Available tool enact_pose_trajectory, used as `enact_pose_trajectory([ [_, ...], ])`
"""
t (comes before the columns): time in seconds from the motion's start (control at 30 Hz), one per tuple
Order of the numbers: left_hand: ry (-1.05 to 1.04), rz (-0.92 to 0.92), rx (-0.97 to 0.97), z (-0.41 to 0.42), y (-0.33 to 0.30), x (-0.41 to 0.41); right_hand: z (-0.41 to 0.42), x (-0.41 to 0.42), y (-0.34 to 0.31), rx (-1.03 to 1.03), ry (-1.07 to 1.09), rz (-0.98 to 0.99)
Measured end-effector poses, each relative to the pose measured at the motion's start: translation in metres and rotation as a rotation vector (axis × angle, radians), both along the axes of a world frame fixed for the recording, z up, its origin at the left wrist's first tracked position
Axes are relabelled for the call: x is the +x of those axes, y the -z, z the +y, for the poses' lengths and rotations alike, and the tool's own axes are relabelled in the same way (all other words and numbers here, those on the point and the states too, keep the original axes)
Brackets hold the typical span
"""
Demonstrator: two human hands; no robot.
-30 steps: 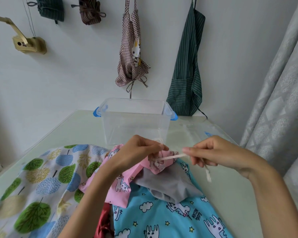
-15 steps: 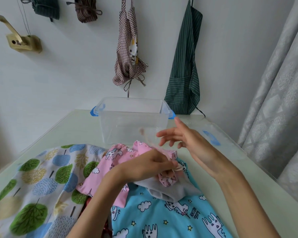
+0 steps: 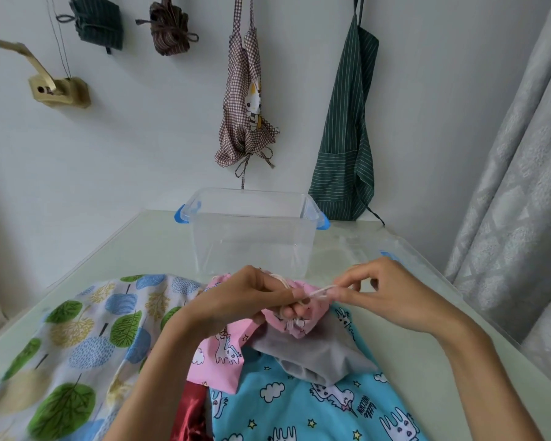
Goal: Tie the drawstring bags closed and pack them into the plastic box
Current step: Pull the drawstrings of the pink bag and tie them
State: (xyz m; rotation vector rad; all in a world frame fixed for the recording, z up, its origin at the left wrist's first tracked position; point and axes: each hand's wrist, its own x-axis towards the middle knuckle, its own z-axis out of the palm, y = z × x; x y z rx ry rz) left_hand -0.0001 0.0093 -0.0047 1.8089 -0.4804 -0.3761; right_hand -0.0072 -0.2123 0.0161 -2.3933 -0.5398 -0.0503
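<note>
With the plastic box point(image 3: 252, 237) standing unfilled behind the pile, the left hand point(image 3: 236, 302) gripped the gathered neck of the pink bag point(image 3: 223, 348) while the right hand point(image 3: 385, 294) pinched its drawstring point(image 3: 320, 291), the first knot unfinished.

I see the pink unicorn bag point(image 3: 223, 351) with its neck bunched and a white drawstring point(image 3: 320, 292) stretched taut to the right. The clear plastic box point(image 3: 252, 240) with blue latches stands upright and open just behind it.

Five bags point(image 3: 223, 348), one box point(image 3: 252, 237)
</note>
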Motion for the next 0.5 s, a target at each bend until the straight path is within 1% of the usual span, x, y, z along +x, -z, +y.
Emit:
enact_pose_trajectory([
  [0.07, -0.022, 0.076, -0.084, 0.001, 0.0, 0.001, -0.004, -0.007, -0.009, 0.122, -0.06, 0.054],
  [0.13, -0.044, 0.161, -0.194, -0.002, 0.0, 0.002, -0.004, -0.012, -0.013, 0.166, -0.09, 0.126],
  [0.2, -0.104, 0.212, -0.282, -0.004, 0.0, 0.002, 0.002, -0.018, -0.017, 0.116, -0.123, 0.191],
  [0.3, -0.183, 0.195, -0.327, -0.007, 0.0, 0.0, 0.016, -0.026, -0.02, 0.029, -0.203, 0.238],
  [0.4, -0.259, 0.137, -0.307, -0.006, 0.0, 0.002, 0.019, -0.025, -0.019, -0.017, -0.147, 0.187],
  [0.5, -0.278, 0.059, -0.323, -0.002, 0.001, 0.004, 0.013, -0.01, -0.009, -0.035, 0.013, 0.003],
])
